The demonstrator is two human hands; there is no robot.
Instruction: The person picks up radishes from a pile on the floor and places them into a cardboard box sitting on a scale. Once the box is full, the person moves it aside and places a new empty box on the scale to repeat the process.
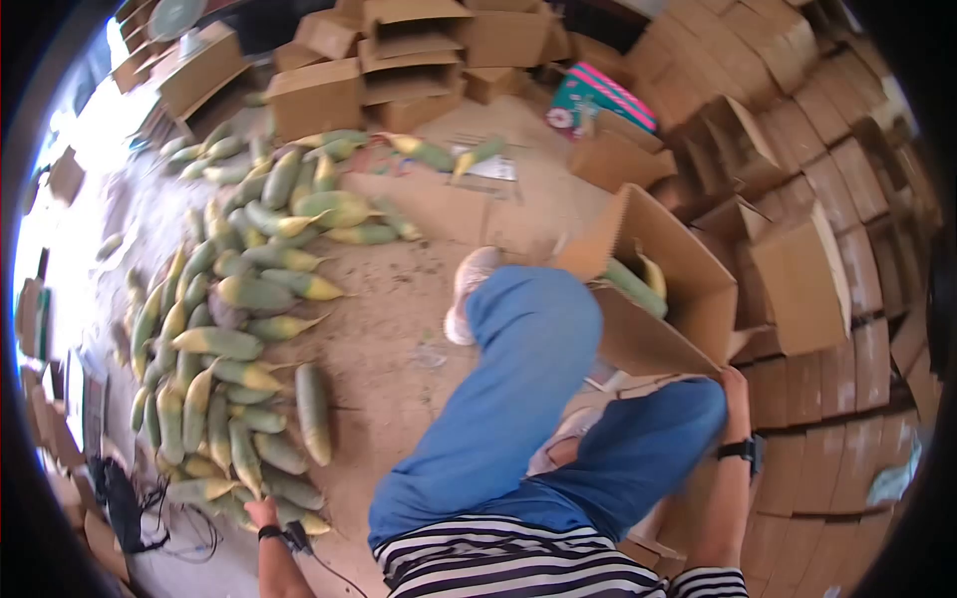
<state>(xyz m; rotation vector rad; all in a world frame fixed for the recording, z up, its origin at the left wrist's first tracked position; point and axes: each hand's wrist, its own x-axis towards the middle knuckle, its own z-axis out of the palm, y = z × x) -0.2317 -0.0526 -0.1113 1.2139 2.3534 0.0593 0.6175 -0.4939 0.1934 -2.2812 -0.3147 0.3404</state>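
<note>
My left hand (262, 514) is at the near end of a heap of green radishes, its fingers closed at the yellow tip of one green radish (243, 453). My right hand (735, 391) grips the near corner of an open cardboard box (688, 284) beside my right knee. Inside that box lie a few green radishes (635, 289), partly hidden by its wall. Some of the right fingers are out of sight behind the box edge. A single radish (313, 414) lies apart from the heap, between it and my leg.
The radish heap (254, 289) spreads across the floor on the left. Empty boxes (419, 60) stand at the back, and stacked cartons (827, 399) fill the right side. A teal and pink box (603, 100) sits far right. Black cables (189, 528) lie at lower left.
</note>
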